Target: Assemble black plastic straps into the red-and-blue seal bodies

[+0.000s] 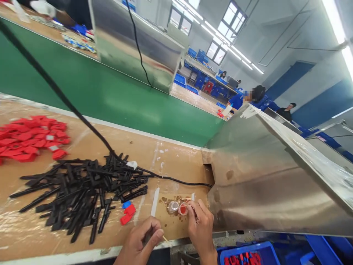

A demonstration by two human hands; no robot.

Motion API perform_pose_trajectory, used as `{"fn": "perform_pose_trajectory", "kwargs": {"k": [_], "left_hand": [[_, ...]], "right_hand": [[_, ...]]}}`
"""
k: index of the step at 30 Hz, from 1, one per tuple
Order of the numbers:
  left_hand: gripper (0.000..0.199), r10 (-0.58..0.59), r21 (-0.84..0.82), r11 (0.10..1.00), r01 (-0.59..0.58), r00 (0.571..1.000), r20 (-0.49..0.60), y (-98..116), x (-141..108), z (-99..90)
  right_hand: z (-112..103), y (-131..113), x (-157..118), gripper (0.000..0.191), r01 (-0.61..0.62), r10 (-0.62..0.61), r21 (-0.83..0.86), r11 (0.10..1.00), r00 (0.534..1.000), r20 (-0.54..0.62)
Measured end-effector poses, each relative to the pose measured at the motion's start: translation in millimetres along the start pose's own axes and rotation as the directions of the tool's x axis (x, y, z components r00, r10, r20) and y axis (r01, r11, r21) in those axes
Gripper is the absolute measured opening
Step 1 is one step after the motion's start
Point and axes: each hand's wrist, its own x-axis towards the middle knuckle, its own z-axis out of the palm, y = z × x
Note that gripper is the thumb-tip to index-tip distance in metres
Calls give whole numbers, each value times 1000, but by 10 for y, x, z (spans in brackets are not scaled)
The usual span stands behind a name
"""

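My left hand (pixel 143 237) is closed at the table's front edge, with a thin wooden stick (pixel 165 239) poking out from its thumb and finger. My right hand (pixel 201 222) is pinched at the rim of a small cup of red liquid (pixel 182 209); what its fingertips hold is too small to make out. Touching that cup on the left is a small clear cup (pixel 173 207) with pale contents. Another thin stick (pixel 186 199) lies just behind the cups. Brown stains spot the board around them. Left of the cups sit a few red pieces (pixel 128 214) and a blue piece (pixel 126 204).
A large heap of black plastic parts (pixel 88 191) covers the table's left middle, with red parts (pixel 33 138) behind. A black cable (pixel 176 180) crosses the table. A metal panel (pixel 256 176) stands at right; a blue bin (pixel 248 254) sits below. People work in the background.
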Motion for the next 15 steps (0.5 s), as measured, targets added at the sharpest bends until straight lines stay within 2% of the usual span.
{"fn": "perform_pose_trajectory", "kwargs": {"k": [4, 9, 15], "left_hand": [[64, 33, 14, 999, -34, 998, 51, -28, 37, -25], [56, 36, 7, 999, -37, 991, 126, -118, 27, -121], [49, 38, 28, 999, -44, 984, 173, -244, 19, -188]], "right_hand": [[-26, -13, 30, 30, 19, -20, 33, 999, 999, 35], [-107, -49, 38, 33, 3, -1, -33, 999, 999, 48], [-6, -111, -8, 36, -26, 29, -78, 997, 999, 35]]}}
